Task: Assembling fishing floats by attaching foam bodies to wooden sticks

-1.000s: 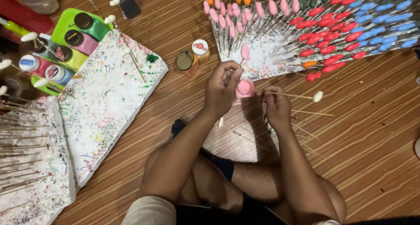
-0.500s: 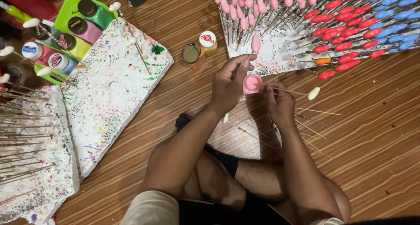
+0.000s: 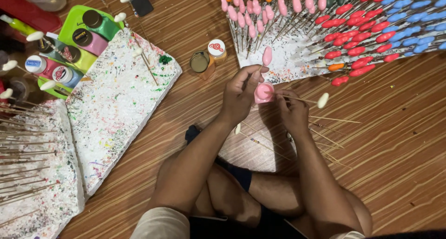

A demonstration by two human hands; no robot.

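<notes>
Wooden floor (image 3: 399, 141), striped grain, carrying everything. Far right: white foam board (image 3: 297, 58) stuck with rows of upright skewers, their oval tips painted pink, orange, red and blue. Just beside its near-left corner: two small paint jars (image 3: 208, 58), one open, one with a white lid. Left: paint-spattered foam slab (image 3: 116, 104), flat, with a few white-tipped sticks on it; beyond it a green tray (image 3: 69, 23) holding paint bottles. Far left: a second spattered slab (image 3: 32, 183) bristling with bare skewers. Loose skewers (image 3: 325, 137) lie scattered on the floor near the right hand. Person seated cross-legged, both forearms reaching forward over the knees. Left hand (image 3: 241, 97): fingers pinching a stick with a pink oval tip (image 3: 266, 56), held upright just before the foam board's edge. Right hand (image 3: 292, 111): fingers closed around a small pink paint pot (image 3: 264, 92) and also gripping a skewer with a white tip (image 3: 322, 100) pointing right. The two hands touch at the pot.
</notes>
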